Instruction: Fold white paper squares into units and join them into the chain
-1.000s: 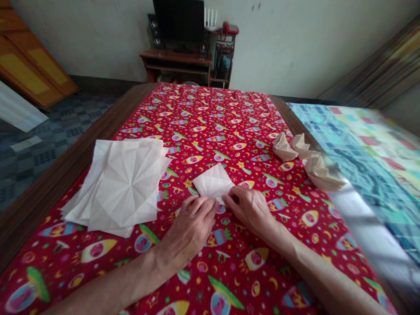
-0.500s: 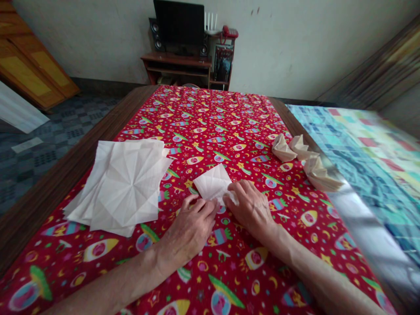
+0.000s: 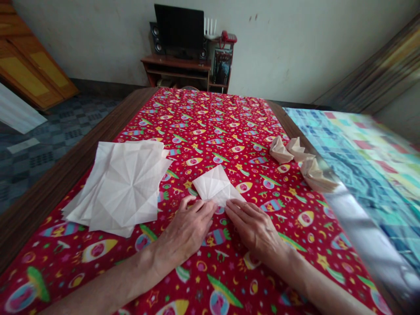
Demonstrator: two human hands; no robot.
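A small white paper sheet (image 3: 211,181), creased and folded, lies flat on the red patterned tablecloth (image 3: 203,131). A flap of it points out to the right. My left hand (image 3: 195,218) holds the sheet's lower left edge, fingers bent and tips on the paper. At the lower right edge, my right hand (image 3: 254,223) rests with its fingers laid out flat, the fingertips touching the paper. To the left is a pile of larger creased white sheets (image 3: 127,188), fanned unevenly. Both thumbs are largely hidden.
Several folded paper pieces (image 3: 316,175) with pointed tips stand near the table's right edge. Beyond the table, a desk (image 3: 177,61) carries a monitor (image 3: 180,28), speakers and a red telephone (image 3: 229,36). A bed with a checked cover (image 3: 354,153) is at the right.
My right hand has let go of the sheet's right flap and flattened out, slightly lower. The flap now lies open to the right. My left hand has hardly moved.
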